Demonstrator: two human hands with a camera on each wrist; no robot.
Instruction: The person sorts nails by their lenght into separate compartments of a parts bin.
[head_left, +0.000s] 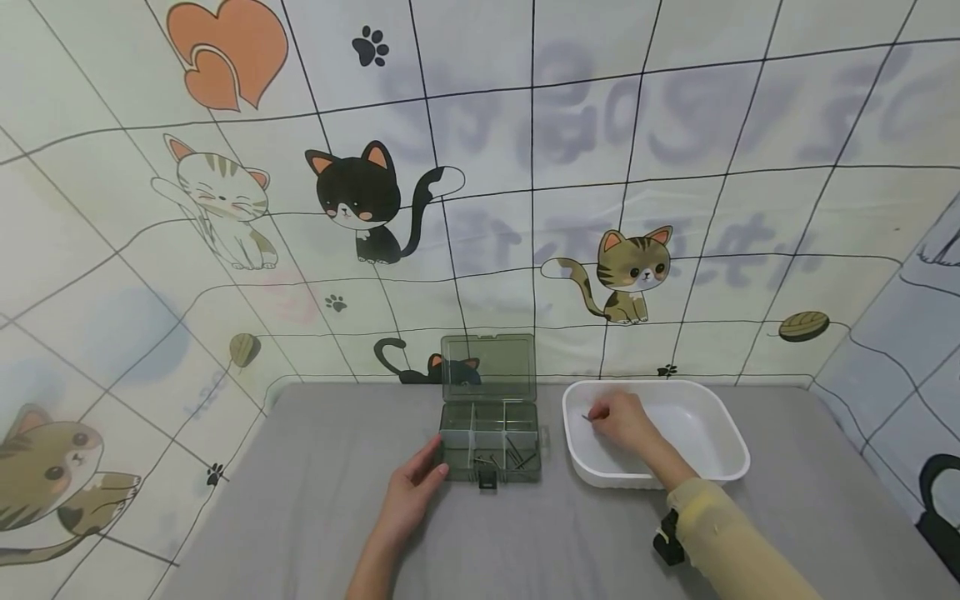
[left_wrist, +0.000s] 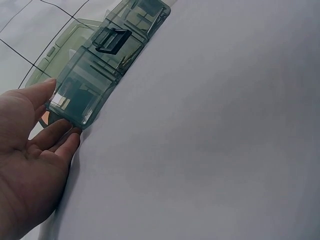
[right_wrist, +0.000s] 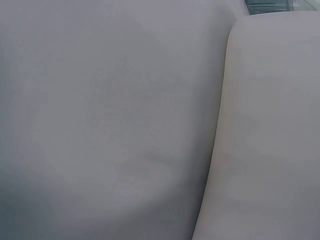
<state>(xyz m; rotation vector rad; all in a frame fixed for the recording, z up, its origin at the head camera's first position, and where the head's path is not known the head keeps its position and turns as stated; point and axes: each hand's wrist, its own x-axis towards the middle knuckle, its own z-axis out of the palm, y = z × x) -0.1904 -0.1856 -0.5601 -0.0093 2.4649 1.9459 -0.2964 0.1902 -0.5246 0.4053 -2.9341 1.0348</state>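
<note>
A clear grey-green plastic compartment box point(head_left: 490, 478) stands on the table with its lid point(head_left: 489, 367) raised against the backdrop. Several thin metal screws point(head_left: 517, 454) lie in its front compartments. My left hand point(head_left: 405, 500) rests against the box's left side, thumb and fingers at the corner; in the left wrist view the fingers touch its end. To the right, my right hand point(head_left: 622, 421) is over a white tray point(head_left: 731, 442) and pinches a small thin dark piece point(head_left: 587, 418), too small to make out fully. The right wrist view shows the tray's outer wall, no hand.
A grey cloth point(head_left: 315, 483) covers the table. Behind it hangs a white backdrop point(head_left: 480, 200) with cat drawings and grid lines. The tray stands just right of the box, with a narrow gap between. A black strap-like thing point(head_left: 939, 500) shows at the far right.
</note>
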